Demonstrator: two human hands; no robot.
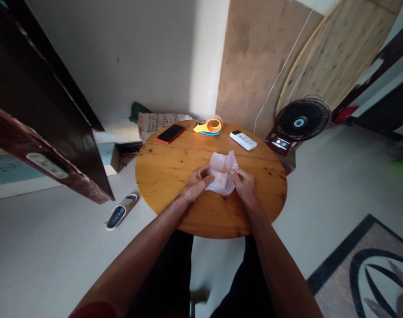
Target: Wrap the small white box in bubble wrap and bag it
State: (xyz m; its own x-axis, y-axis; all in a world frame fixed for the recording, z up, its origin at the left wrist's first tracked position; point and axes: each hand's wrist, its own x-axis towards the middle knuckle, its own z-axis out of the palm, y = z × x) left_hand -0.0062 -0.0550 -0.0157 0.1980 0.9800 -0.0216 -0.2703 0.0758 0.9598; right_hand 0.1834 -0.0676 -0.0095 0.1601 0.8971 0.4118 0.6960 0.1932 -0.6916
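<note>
A partly folded piece of clear bubble wrap (221, 179) lies on the round wooden table (175, 176) in front of me. Its far end sticks up in a loose flap. Whether something is wrapped inside, I cannot make out. On the wrap's left edge, my left hand (198, 180) pinches the plastic between thumb and fingers. Opposite it, my right hand (244, 183) grips the right edge, with its fingers closed on the film.
Along the table's far side are a red-edged phone (171, 134), an orange tape dispenser (208, 126) and a white rectangular device (243, 140). A black fan (300, 122) stands beyond the right edge. One slipper (122, 212) lies on the floor at left, near a dark door (49, 97).
</note>
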